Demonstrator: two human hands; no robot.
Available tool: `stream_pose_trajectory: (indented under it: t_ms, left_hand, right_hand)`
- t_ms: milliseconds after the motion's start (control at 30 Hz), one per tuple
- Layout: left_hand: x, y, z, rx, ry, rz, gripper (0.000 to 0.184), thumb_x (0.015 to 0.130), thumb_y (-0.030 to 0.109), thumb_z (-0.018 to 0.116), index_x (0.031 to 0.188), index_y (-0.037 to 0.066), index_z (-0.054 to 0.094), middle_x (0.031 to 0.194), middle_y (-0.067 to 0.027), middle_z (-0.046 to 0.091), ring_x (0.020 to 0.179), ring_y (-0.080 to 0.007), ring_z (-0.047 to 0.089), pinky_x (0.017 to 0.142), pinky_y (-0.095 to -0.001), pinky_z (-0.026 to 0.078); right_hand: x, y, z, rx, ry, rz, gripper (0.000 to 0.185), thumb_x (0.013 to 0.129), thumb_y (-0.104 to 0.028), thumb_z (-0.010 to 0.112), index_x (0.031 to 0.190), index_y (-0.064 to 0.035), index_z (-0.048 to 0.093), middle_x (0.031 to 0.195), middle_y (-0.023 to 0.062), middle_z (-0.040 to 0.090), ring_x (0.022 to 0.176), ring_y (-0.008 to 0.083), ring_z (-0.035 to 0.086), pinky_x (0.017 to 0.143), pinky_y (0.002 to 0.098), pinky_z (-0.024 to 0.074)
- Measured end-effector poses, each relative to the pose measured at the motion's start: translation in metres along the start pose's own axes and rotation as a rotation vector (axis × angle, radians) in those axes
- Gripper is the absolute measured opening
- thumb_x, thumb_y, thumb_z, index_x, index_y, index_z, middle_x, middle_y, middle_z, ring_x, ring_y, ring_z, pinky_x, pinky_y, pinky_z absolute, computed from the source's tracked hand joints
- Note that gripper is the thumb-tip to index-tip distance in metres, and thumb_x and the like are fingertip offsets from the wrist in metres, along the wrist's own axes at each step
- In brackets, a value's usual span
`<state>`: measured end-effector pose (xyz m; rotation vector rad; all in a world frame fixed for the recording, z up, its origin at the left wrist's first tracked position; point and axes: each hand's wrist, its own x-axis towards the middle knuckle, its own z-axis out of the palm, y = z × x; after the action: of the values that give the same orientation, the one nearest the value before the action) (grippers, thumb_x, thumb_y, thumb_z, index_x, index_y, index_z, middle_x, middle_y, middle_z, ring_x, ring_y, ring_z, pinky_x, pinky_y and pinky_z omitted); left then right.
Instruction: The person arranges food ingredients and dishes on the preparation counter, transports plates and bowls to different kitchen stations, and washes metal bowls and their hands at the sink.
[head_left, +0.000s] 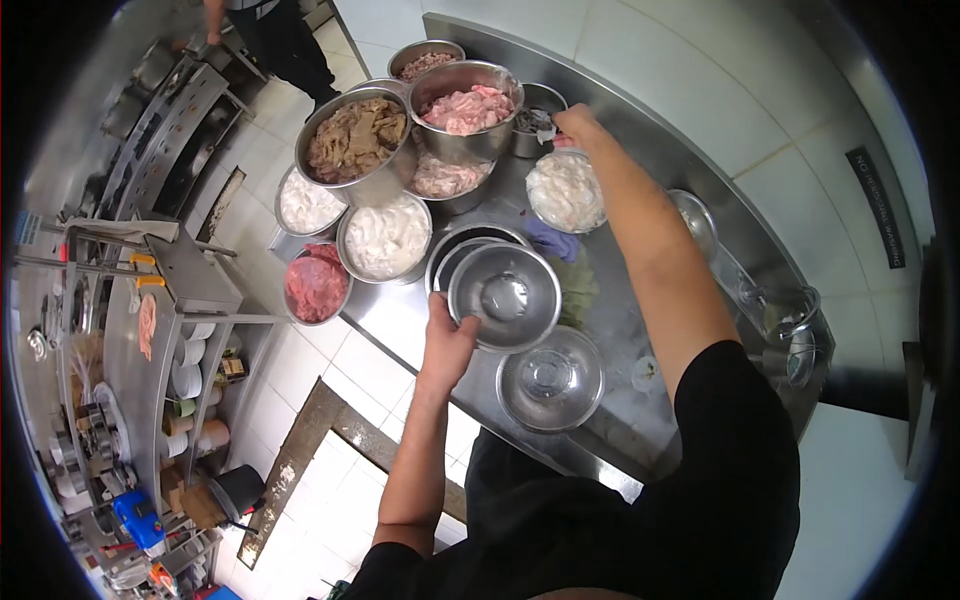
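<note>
My left hand grips the rim of an empty steel bowl, thumb over the edge. That bowl is tilted above other nested bowls on the steel counter. Another steel bowl sits just below it, nearer my body. My right hand reaches to the far side, beside a small steel pot with dark contents. Its fingers are closed at a small dark and whitish piece that I cannot identify. Close under that hand stands a bowl of pale, whitish food.
Steel pots of brown meat, pink meat and white pieces crowd the counter's left end. A purple cloth and green leaves lie mid-counter. Shelving stands left; another person is at the back.
</note>
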<state>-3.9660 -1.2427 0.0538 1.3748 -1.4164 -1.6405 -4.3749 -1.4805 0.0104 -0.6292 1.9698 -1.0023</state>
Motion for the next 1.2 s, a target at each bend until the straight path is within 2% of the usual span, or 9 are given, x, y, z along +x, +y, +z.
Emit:
stream_pose_trajectory:
  t_ms: [100, 267, 400, 433, 567, 667, 833, 1100, 1200]
  left_hand:
    - [-0.003, 0.000, 0.024, -0.155, -0.158, -0.034, 0.044, 0.084, 0.001, 0.053, 0.127, 0.000, 0.044, 0.112, -0.0137, 0.058, 0.094, -0.0186, 0.060, 0.080, -0.0295, 0.051]
    - [0.000, 0.040, 0.065, -0.376, -0.296, -0.255, 0.059, 0.086, 0.002, 0.050, 0.143, 0.004, 0.035, 0.111, -0.0137, 0.061, 0.094, -0.0214, 0.065, 0.066, -0.0320, 0.057]
    - [0.027, 0.030, 0.106, -0.426, -0.349, -0.349, 0.048, 0.094, 0.016, 0.045, 0.138, -0.001, 0.037, 0.120, -0.0181, 0.056, 0.097, -0.0272, 0.065, 0.070, -0.0378, 0.063]
    - [0.025, 0.040, 0.118, -0.405, -0.314, -0.239, 0.045, 0.096, 0.019, 0.043, 0.135, -0.003, 0.035, 0.124, -0.0210, 0.051, 0.100, -0.0313, 0.064, 0.074, -0.0405, 0.064]
    - [0.026, 0.073, 0.159, -0.522, -0.352, -0.217, 0.045, 0.096, 0.016, 0.040, 0.135, -0.002, 0.029, 0.127, -0.0227, 0.048, 0.104, -0.0355, 0.062, 0.077, -0.0440, 0.064]
    - [0.016, 0.083, 0.181, -0.636, -0.373, -0.199, 0.045, 0.095, 0.013, 0.039, 0.136, 0.000, 0.027, 0.126, -0.0232, 0.049, 0.105, -0.0371, 0.062, 0.078, -0.0461, 0.063]
    - [0.001, 0.087, 0.202, -0.673, -0.432, -0.157, 0.046, 0.093, 0.010, 0.038, 0.136, 0.004, 0.026, 0.124, -0.0224, 0.051, 0.102, -0.0356, 0.064, 0.077, -0.0448, 0.062]
    - [-0.032, 0.092, 0.216, -0.722, -0.483, -0.056, 0.050, 0.091, 0.008, 0.039, 0.140, 0.004, 0.028, 0.126, -0.0200, 0.054, 0.105, -0.0318, 0.064, 0.076, -0.0439, 0.062]
    - [-0.041, 0.098, 0.220, -0.715, -0.489, -0.030, 0.050, 0.091, 0.010, 0.040, 0.139, 0.005, 0.029, 0.125, -0.0191, 0.055, 0.104, -0.0303, 0.065, 0.077, -0.0427, 0.061]
  right_hand:
    - [-0.011, 0.000, -0.022, -0.035, 0.068, -0.086, 0.018, 0.087, -0.006, 0.060, 0.099, 0.0078, 0.064, 0.090, 0.0165, 0.068, 0.070, 0.0254, 0.070, 0.061, 0.0365, 0.0620]
    - [-0.095, -0.004, -0.065, 0.395, 0.120, -0.254, 0.016, 0.086, -0.005, 0.063, 0.095, 0.0075, 0.062, 0.091, 0.0159, 0.068, 0.072, 0.0242, 0.070, 0.062, 0.0347, 0.0619]
    - [-0.165, 0.013, -0.095, 0.460, 0.193, -0.454, 0.012, 0.085, -0.005, 0.066, 0.091, 0.0032, 0.062, 0.087, 0.0113, 0.066, 0.070, 0.0220, 0.069, 0.061, 0.0343, 0.0609]
    - [-0.173, 0.024, -0.100, 0.495, 0.246, -0.486, 0.008, 0.083, -0.005, 0.067, 0.085, 0.0008, 0.061, 0.081, 0.0078, 0.063, 0.068, 0.0190, 0.063, 0.059, 0.0328, 0.0549]
    - [-0.236, 0.059, -0.124, -0.122, 0.696, -0.899, 0.007, 0.079, -0.002, 0.064, 0.077, 0.0022, 0.058, 0.084, 0.0117, 0.060, 0.071, 0.0207, 0.055, 0.062, 0.0340, 0.0434]
    - [-0.285, 0.063, -0.131, 0.031, 0.775, -0.972, 0.008, 0.080, -0.002, 0.062, 0.076, 0.0030, 0.057, 0.094, 0.0146, 0.060, 0.072, 0.0238, 0.056, 0.063, 0.0334, 0.0448]
    - [-0.317, 0.086, -0.155, -0.229, 0.815, -1.207, 0.010, 0.074, 0.007, 0.062, 0.072, 0.0032, 0.052, 0.114, 0.0176, 0.061, 0.090, 0.0316, 0.066, 0.078, 0.0376, 0.0531]
    - [-0.353, 0.079, -0.184, -0.278, 0.768, -1.463, 0.027, 0.083, 0.010, 0.064, 0.067, 0.0048, 0.043, 0.123, 0.0207, 0.050, 0.109, 0.0344, 0.064, 0.090, 0.0367, 0.0573]
    - [-0.376, 0.062, -0.195, -0.179, 0.865, -1.525, 0.024, 0.082, 0.008, 0.067, 0.068, 0.0050, 0.047, 0.122, 0.0229, 0.049, 0.106, 0.0369, 0.064, 0.093, 0.0409, 0.0535]
